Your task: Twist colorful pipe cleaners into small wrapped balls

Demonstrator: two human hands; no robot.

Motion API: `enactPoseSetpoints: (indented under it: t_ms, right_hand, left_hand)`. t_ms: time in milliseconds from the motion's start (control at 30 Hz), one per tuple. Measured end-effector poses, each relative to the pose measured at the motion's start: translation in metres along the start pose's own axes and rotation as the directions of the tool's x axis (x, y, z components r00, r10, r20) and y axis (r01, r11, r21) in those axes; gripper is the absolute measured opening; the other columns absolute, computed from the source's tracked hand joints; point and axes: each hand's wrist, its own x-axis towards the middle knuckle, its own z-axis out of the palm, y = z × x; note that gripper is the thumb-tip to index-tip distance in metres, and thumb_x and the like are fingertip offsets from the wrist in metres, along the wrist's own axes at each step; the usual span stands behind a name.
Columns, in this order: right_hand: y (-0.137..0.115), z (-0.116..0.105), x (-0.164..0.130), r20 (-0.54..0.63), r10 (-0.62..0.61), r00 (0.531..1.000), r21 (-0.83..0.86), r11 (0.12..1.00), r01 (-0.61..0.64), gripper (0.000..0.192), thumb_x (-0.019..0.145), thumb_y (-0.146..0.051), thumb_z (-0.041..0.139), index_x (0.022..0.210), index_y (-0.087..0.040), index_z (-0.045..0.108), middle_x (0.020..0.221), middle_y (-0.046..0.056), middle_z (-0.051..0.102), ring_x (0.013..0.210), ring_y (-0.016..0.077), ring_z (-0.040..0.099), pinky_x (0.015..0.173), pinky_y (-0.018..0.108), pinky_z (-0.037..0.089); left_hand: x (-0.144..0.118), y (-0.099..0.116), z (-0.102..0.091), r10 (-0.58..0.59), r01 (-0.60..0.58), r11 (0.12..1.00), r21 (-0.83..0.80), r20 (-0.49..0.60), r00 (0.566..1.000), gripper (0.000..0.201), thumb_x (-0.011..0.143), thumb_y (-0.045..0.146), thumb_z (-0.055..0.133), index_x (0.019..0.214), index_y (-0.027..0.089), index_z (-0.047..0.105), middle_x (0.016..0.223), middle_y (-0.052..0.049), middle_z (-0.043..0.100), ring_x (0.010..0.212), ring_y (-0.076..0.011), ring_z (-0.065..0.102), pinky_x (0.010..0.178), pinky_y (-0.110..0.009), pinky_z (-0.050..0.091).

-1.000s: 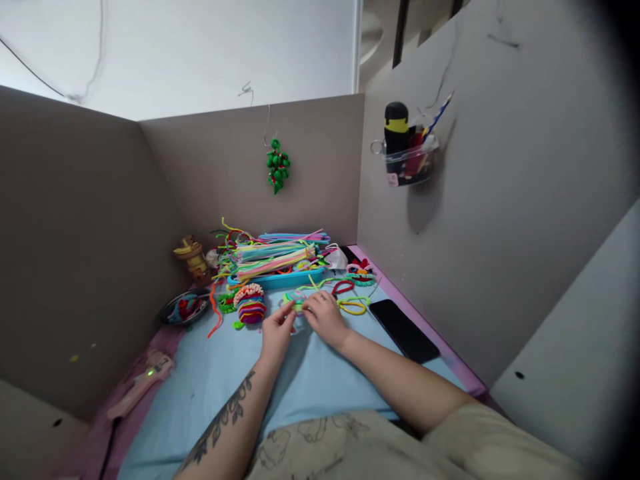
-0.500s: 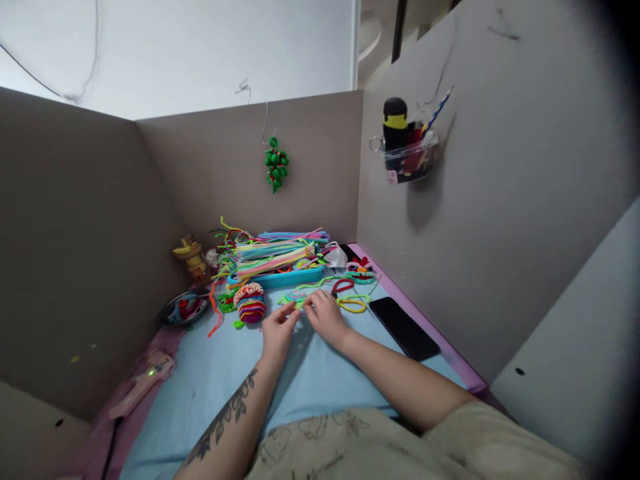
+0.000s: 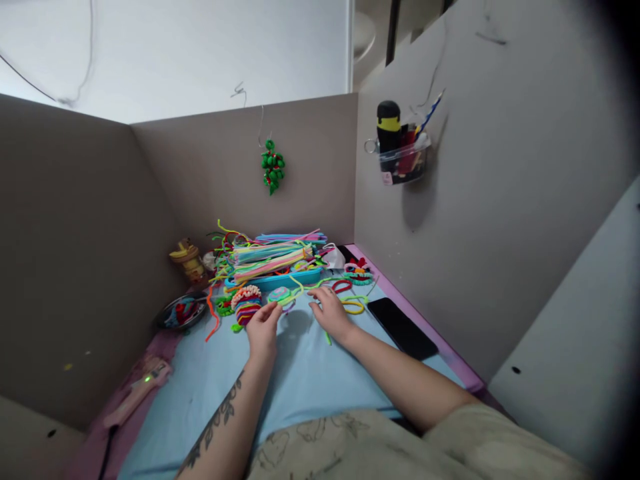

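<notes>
- Since half a second ago we have lifted the little coiled disc (image 3: 281, 295) off the blue mat (image 3: 300, 380) and carried it left, so our hands now sit apart instead of fingertip to fingertip.
- Our left hand (image 3: 262, 329) has its grip pressed together on the disc's lower edge, thumb against fingers, holding it raised and tilted, probably so the coil keeps its shape while the loose end hangs free.
- Our right hand (image 3: 330, 315) rests low on the mat with fingers loosely curled; we cannot tell whether that grip pinches anything. A yellow-green pipe cleaner (image 3: 305, 288) runs from the disc towards it, seemingly kept taut between the two.
- Just left of the disc stands a finished striped coil ball (image 3: 247, 303).
- Behind, a blue tray (image 3: 280, 279) holds the bundled pipe cleaners (image 3: 273, 257), close enough to reach.
- To the right lie a yellow loop (image 3: 354, 305) and a black phone (image 3: 403, 328), set aside at the desk's edge.
</notes>
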Motion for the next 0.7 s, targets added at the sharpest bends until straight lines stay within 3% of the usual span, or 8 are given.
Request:
enactPoseSetpoints:
  t_ms: [133,333,467,700]
  right_hand:
    - [0.007,0.000,0.003,-0.015,-0.027,1.000,-0.011,1.000,0.027,0.034,0.078,-0.011,0.051,0.110,-0.020,0.056,0.099,0.008,0.058,0.092,0.0218,0.052,0.083,0.036,0.042]
    - [0.016,0.003,0.005,0.027,-0.038,0.999,-0.068,0.997,0.040,0.020,0.077,-0.009,0.051,0.086,-0.020,0.065,0.087,0.006,0.058,0.091,0.0207,0.051,0.081,0.034,0.042]
    - [0.020,0.004,0.006,0.042,-0.035,0.999,-0.111,0.993,0.040,0.019,0.074,-0.006,0.052,0.082,-0.019,0.064,0.087,0.006,0.056,0.091,0.0209,0.050,0.081,0.034,0.041]
    - [0.019,0.010,0.001,0.254,-0.042,0.966,-0.110,0.991,0.072,0.015,0.071,-0.007,0.053,0.077,-0.020,0.059,0.089,0.004,0.054,0.083,0.0181,0.052,0.075,0.029,0.041]
  left_hand:
    - [-0.005,0.005,0.002,-0.036,0.035,0.999,0.015,0.053,0.998,0.044,0.049,0.033,0.080,0.086,0.011,0.069,0.066,-0.004,0.067,0.052,-0.0101,0.053,0.048,-0.021,0.038]
    - [-0.008,0.005,0.004,-0.056,0.055,0.998,0.010,0.100,0.993,0.047,0.048,0.034,0.081,0.087,0.011,0.069,0.065,-0.003,0.066,0.047,-0.0065,0.046,0.043,-0.019,0.031]
    - [-0.003,0.000,0.001,-0.064,0.064,0.998,0.008,0.128,0.990,0.053,0.049,0.039,0.080,0.092,0.010,0.067,0.062,-0.002,0.064,0.042,-0.0032,0.037,0.040,-0.018,0.024]
    - [0.000,-0.001,0.000,-0.120,0.126,0.991,-0.038,0.137,0.983,0.062,0.044,0.043,0.081,0.094,0.010,0.066,0.059,0.002,0.059,0.038,-0.0005,0.029,0.038,-0.018,0.019]
